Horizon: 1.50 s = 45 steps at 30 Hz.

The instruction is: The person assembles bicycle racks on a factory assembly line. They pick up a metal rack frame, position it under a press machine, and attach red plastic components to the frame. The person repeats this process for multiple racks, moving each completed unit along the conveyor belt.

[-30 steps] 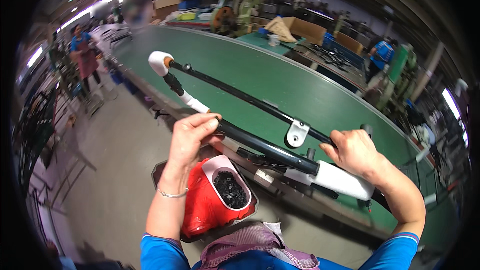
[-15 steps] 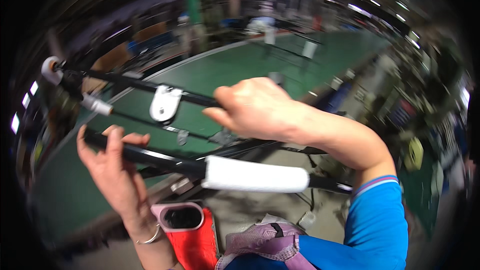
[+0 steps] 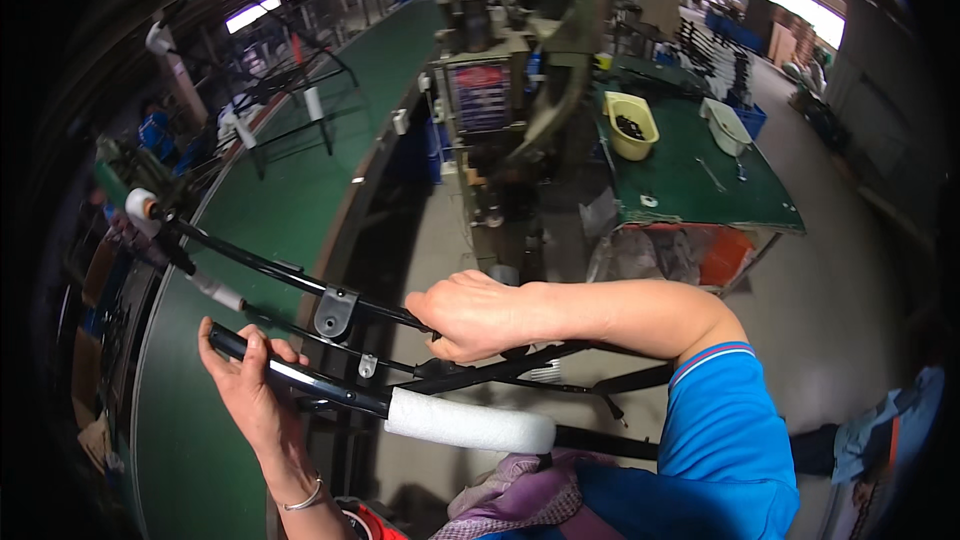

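Both my hands carry a black tubular metal frame (image 3: 318,380), held tilted in front of my body. My left hand (image 3: 250,380) is wrapped round the end of its near tube, beside a white foam sleeve (image 3: 470,420). On the far tube my right hand (image 3: 470,313) is closed, its fingertips partly hidden behind the knuckles. Between the hands a dark rounded bracket (image 3: 335,315) sits on that far tube. A small metal clip (image 3: 367,365) is on the thin rod beneath it. Toward the far left the frame ends in white-wrapped parts (image 3: 142,208).
A green conveyor belt (image 3: 300,195) runs along the left, bearing another black frame (image 3: 315,110). Ahead stands a large machine (image 3: 490,90). To its right, a green-topped table (image 3: 690,185) holds a yellow tub (image 3: 632,127) of dark small parts, a white tub (image 3: 725,127) and a wrench (image 3: 710,173).
My view has swung right, away from the belt and toward the machine and the green-topped table. The frame has come along in both hands, their grips much the same.
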Available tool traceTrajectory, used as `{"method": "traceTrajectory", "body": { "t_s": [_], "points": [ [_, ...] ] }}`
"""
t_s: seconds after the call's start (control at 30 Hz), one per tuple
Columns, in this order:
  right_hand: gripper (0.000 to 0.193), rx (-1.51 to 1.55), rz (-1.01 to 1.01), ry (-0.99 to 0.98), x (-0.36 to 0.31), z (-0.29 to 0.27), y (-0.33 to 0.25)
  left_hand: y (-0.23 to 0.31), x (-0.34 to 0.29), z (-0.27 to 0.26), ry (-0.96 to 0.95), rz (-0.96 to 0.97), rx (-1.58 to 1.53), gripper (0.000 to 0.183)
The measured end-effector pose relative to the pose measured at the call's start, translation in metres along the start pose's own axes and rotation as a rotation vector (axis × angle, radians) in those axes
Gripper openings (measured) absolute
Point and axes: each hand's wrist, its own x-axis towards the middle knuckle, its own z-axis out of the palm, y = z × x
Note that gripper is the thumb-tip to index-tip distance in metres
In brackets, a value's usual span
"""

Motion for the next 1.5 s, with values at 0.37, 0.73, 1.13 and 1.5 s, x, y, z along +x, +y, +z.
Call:
{"method": "traceTrajectory", "body": {
  "t_s": [0.37,0.73,1.13,1.5],
  "points": [
    [0.026,0.100,0.270,0.010,-0.092,0.058,0.086,-0.141,-0.031,0.081,0.193,-0.196,-0.099,0.039],
    [0.021,0.023,0.281,0.197,-0.084,0.103,0.100,-0.183,0.002,0.090,-0.282,-0.282,-0.069,0.038],
    [0.021,0.025,0.404,0.157,-0.133,0.075,0.028,-0.120,-0.060,0.064,-0.648,-0.658,0.004,0.032],
    [0.024,0.137,0.598,-0.072,-0.206,0.103,0.006,-0.142,-0.162,0.051,-0.709,-0.900,0.014,0.043]
  ]
}}
